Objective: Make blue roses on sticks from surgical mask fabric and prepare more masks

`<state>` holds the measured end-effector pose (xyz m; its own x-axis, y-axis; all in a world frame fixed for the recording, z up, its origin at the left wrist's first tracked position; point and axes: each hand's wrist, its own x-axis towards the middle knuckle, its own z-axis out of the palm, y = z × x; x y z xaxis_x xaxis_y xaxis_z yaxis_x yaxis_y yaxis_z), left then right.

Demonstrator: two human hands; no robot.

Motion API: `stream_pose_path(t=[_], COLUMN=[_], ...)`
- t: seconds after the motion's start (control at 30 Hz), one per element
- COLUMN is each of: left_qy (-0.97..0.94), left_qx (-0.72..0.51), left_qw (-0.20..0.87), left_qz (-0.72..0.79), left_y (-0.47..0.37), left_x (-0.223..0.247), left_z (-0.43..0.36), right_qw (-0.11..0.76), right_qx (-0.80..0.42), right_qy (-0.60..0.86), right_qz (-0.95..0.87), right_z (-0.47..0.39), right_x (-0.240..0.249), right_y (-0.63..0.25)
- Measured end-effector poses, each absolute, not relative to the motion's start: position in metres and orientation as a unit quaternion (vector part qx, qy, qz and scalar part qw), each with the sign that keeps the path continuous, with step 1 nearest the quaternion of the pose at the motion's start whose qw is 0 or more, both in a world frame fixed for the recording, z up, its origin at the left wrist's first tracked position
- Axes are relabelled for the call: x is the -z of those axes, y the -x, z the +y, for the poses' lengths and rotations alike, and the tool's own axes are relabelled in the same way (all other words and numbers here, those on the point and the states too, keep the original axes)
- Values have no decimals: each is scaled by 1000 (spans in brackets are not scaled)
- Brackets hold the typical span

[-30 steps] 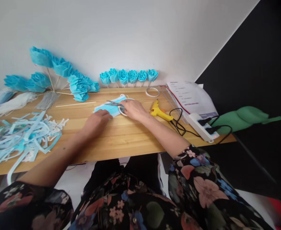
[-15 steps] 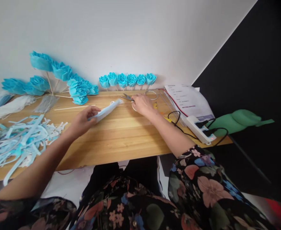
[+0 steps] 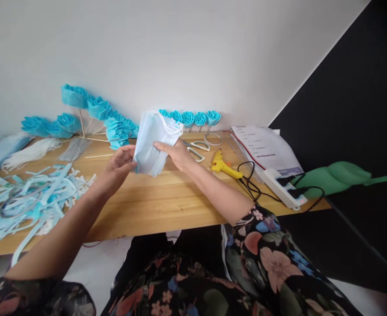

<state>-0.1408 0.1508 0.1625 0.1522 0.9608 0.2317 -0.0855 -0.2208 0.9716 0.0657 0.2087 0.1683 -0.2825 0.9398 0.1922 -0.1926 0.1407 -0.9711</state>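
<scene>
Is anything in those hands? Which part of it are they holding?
Yes, pale blue face masks. The right hand grips their right side, thumb in front; the left hand is at their lower left edge, maybe just touching.

Open tabletop [image 3: 167,204] lies between scraps [image 3: 46,197] and glue gun [image 3: 228,168].

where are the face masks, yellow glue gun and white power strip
Face masks [image 3: 150,141]: head view, pale front surface
Yellow glue gun [image 3: 225,168]: head view, main body
White power strip [image 3: 280,189]: head view, long side
</scene>
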Motion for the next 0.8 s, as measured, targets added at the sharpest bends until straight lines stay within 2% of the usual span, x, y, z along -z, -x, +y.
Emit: stream_pose_path(t=[0.1, 0.23, 0.33, 0.47, 0.63, 0.8], left_qy=[-593, -581, -555, -517, -477, -464], left_qx=[-512, -536, -560, -585, -615, -595], left_qw=[500, 483, 474, 491, 504, 520], left_qz=[368, 376, 393, 386, 375, 400], left_y=[132, 116, 107, 105, 108, 111], left_x=[-159, -157, -146, -135, -137, -132], left_z=[161, 180, 189, 187, 180, 179], right_qw=[491, 430, 436, 482, 482, 464], right_qx=[-502, -418, -382, -419, -508, -466], right_qy=[343, 397, 398, 355, 320, 371], right_qz=[-624, -695, -711, -683, -638, -656], right_z=[214, 213, 212, 214, 216, 209], right_x=[-176, -178, -174, -161, -137, -132], right_y=[-67, -71, -74, -81, -85, -84])
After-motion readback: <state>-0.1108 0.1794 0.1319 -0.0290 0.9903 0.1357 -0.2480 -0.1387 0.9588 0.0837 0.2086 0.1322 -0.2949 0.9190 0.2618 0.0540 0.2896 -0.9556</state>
